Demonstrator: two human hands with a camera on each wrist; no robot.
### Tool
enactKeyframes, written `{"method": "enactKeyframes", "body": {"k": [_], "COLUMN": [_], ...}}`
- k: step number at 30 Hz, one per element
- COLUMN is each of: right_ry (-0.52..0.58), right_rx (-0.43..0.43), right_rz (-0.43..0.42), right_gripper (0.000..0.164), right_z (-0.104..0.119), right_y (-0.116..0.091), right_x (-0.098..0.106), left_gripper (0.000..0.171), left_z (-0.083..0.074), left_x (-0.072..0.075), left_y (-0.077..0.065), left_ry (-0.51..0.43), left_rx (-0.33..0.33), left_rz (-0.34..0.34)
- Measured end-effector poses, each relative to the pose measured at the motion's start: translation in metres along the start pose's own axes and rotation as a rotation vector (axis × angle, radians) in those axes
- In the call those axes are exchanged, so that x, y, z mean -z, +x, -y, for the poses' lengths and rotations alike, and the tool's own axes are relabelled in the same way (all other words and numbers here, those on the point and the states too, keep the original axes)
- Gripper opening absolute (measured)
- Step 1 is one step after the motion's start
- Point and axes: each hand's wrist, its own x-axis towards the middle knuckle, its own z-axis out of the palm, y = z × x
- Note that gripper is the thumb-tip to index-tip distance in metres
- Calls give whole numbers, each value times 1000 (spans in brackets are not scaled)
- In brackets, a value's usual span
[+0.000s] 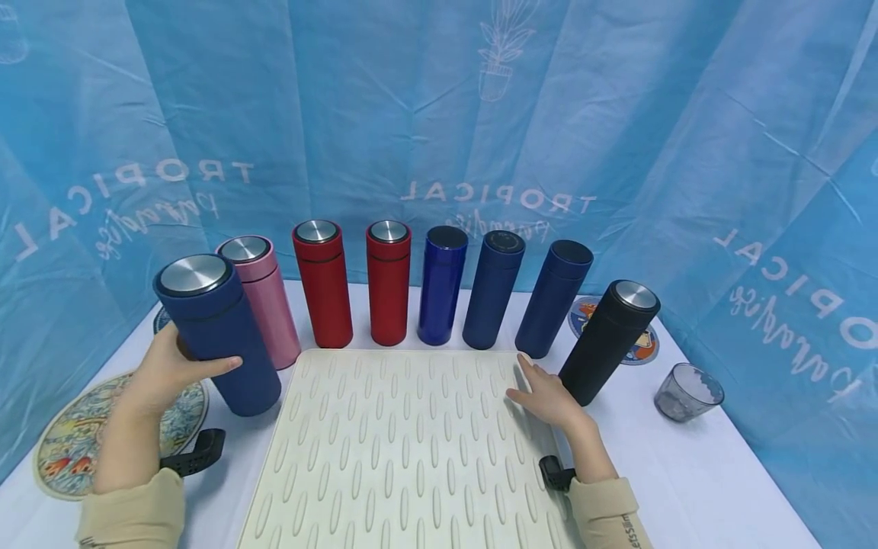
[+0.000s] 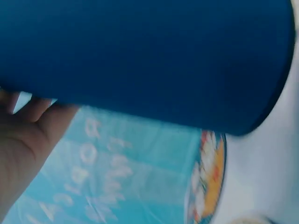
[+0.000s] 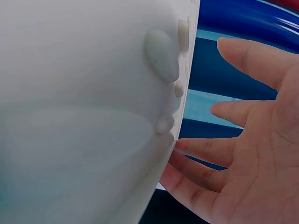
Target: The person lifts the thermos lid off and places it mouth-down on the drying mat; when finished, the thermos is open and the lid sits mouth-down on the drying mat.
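Note:
At the left, my left hand (image 1: 156,374) grips a large dark blue thermos bottle (image 1: 236,343) with a steel-topped lid, its thumb lying across the near side. The bottle leans slightly and fills the upper part of the left wrist view; most of the fingers are hidden behind it. My right hand (image 1: 547,396) lies palm down at the right edge of a cream mat (image 1: 391,442) with raised oval bumps. Its fingers are spread and straight in the right wrist view, some fingertips right at the mat's edge. A black thermos bottle (image 1: 607,343) stands just beside this hand.
Behind the mat, a pink bottle (image 1: 270,313), two red bottles (image 1: 322,290) and several blue bottles (image 1: 442,290) stand in a row. A glass tumbler (image 1: 688,393) tilts at the right. Round patterned mats (image 1: 75,427) lie at both sides. A blue curtain (image 1: 411,114) surrounds the white table.

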Motion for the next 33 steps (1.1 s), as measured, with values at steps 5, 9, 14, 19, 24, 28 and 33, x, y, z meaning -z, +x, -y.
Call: {"method": "enactKeyframes", "body": {"k": [5,9,14,19,24,28,33], "right_ry": [-4,-11,-14,-14,-15,-12,-13], "right_rx": [-3,2,3,7,12,8,-1], "right_rz": [0,2,6,5,7,8,11], "right_gripper": [72,72,71,71,71,71,72], "right_z": [0,-1,-1,-1,-2,-2,-3], "right_y": [1,3,3,3,2,1,1], "right_x": [-1,-2,-1,-1,-1,-1,-1], "left_gripper": [89,85,78,78,80,79,79], "left_z": [-24,-43,-65,-76,-76,-74,-71], "left_x": [-18,-33,-54,-73,-89,-98,-108], "left_y": [8,14,23,27,28,30,33], "left_ry": [115,129,114,126,196,328,498], "left_rx": [-61,-75,-63,-93,-120,-142,-186], "left_rz": [-71,-108,-106,-88,-67,-54,-33]}}
